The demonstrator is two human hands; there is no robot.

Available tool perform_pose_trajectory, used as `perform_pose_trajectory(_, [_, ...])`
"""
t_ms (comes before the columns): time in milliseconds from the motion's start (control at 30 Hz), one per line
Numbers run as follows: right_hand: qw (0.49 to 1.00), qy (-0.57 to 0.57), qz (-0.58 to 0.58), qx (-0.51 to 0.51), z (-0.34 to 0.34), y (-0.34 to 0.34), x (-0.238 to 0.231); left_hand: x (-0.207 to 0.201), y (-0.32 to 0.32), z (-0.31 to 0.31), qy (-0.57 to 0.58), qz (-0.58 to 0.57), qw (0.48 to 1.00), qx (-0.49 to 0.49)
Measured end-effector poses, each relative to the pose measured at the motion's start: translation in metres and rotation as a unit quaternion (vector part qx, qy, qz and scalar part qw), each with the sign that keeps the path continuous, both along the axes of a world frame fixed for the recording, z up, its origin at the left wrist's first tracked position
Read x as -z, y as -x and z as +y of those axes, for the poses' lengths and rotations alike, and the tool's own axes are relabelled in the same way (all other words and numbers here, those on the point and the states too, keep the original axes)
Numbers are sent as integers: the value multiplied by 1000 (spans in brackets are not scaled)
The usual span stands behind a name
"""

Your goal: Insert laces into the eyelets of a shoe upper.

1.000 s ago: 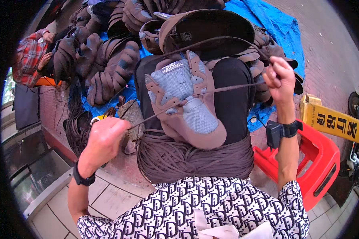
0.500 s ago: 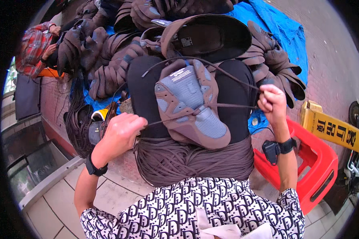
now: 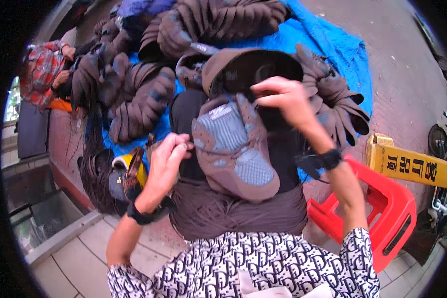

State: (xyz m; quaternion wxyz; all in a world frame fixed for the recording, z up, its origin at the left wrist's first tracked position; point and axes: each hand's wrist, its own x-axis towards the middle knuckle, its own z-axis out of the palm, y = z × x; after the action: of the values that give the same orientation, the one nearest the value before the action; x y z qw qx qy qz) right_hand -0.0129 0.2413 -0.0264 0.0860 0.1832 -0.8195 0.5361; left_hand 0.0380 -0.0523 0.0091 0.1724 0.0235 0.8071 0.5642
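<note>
A brown and grey-blue shoe upper point(image 3: 236, 144) lies across my dark-trousered thighs, toe toward me, with a lace crossing its lower eyelets. My left hand point(image 3: 166, 161) is beside its left edge, thumb and fingers pinched on the shoelace, of which little shows. My right hand point(image 3: 285, 99) is over the upper's top right end, near the upper eyelets. Its fingers are closed, slightly blurred, and what they hold is hidden. A thick bundle of brown laces point(image 3: 238, 208) covers my lap. Just beyond the upper stands another brown shoe upper point(image 3: 253, 64), its opening facing me.
Long rows of nested uppers point(image 3: 139, 99) lie on a blue tarp point(image 3: 333, 44). A red plastic stool point(image 3: 377, 208) and a yellow sign point(image 3: 412, 161) stand at right. More laces point(image 3: 99, 169) hang at left. A person in a plaid shirt point(image 3: 42, 69) sits at far left.
My right hand has swung in from the far right to the upper's top end. My left hand has come closer to its left edge. The taut lace strands no longer show.
</note>
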Motion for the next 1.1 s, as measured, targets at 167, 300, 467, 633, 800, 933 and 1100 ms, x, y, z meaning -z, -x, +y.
perform_pose_trajectory(167, [973,50,-220,-39,-49,25,49,16,-14,25,3,52,998,-29])
perform_pose_trajectory(300, [948,71,-308,-39,-55,23,46,17,-24,37,78,140,986,-54])
perform_pose_trajectory(467, [939,81,-313,117,-38,-6,26,30,-19,71,56,150,983,-84])
perform_pose_trajectory(633, [919,78,-207,326,-14,-89,-27,38,-26,110,-65,233,970,16])
perform_pose_trajectory(800, [891,179,-112,402,-2,-122,-2,79,-7,142,-47,308,943,116])
perform_pose_trajectory(933, [893,46,-139,426,-25,-92,8,90,20,119,123,379,904,154])
perform_pose_trajectory(1100, [924,-7,-35,382,-51,-68,2,65,30,90,217,398,872,184])
